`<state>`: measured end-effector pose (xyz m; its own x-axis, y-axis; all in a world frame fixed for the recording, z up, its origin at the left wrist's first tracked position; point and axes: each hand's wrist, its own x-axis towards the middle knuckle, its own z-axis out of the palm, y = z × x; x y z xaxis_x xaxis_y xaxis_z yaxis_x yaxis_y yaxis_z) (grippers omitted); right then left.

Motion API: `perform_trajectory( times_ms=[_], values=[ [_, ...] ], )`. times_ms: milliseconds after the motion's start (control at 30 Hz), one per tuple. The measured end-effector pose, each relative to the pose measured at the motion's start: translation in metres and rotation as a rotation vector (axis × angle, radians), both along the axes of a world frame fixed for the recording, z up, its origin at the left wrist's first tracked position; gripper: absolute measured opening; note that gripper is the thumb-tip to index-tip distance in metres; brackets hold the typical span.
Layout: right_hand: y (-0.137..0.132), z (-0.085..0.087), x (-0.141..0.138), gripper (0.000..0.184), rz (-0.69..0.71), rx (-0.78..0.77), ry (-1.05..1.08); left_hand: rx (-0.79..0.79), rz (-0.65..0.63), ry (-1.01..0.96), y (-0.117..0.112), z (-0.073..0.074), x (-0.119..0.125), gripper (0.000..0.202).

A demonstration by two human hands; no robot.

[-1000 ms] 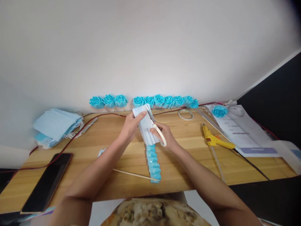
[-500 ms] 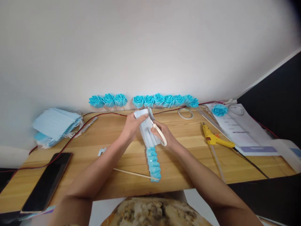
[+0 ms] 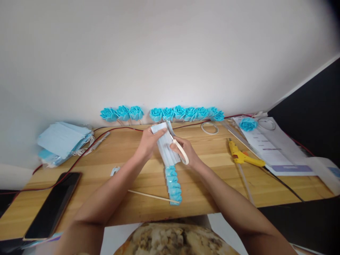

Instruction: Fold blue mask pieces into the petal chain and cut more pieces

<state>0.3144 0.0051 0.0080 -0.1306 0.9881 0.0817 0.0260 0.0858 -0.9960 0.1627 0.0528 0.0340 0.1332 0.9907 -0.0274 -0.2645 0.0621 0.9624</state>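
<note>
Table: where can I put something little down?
There's bare table between the right hand and glue gun, another patch between the mask stack and left hand. The back is crowded with flowers, the front middle with a folded strip and stick.

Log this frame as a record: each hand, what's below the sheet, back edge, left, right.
left hand: gripping pale pleated sheet
right hand: holding scissors along sheet's right side
below sheet: folded blue pieces, thin stick across near end
back edge: blue flowers by wall
left: phone, stacked masks
right: yellow glue gun, paper
</note>
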Motion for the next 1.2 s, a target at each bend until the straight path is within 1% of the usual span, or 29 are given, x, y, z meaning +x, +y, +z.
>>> perform_trajectory(
  times_ms=[167,400,600,867,1067,1200],
  values=[
    [0.0004,-0.001,0.001,0.046,-0.014,-0.009,-0.025,-0.004,0.0,0.0,0.0001,0.0002,-0.0002,0.037],
    [-0.0004,-0.0001,-0.0009,0.043,-0.019,-0.017,0.033,-0.006,-0.008,-0.014,-0.0001,0.0014,-0.0008,0.034],
    [0.0,-0.0007,-0.0012,0.045,-0.019,-0.021,0.03,-0.009,-0.015,-0.015,-0.0002,0.0013,-0.0011,0.034],
    [-0.0021,0.0024,-0.0035,0.044,-0.029,-0.036,0.049,-0.022,-0.028,-0.021,-0.0006,0.0035,-0.0024,0.034],
    [-0.0014,-0.002,-0.0031,0.044,-0.026,-0.054,0.053,-0.026,-0.042,-0.002,0.0005,0.0036,-0.0038,0.033],
    [0.001,-0.0055,-0.0019,0.04,-0.019,-0.05,0.07,-0.03,-0.042,-0.007,0.0007,0.0045,-0.0041,0.034]
  ],
)
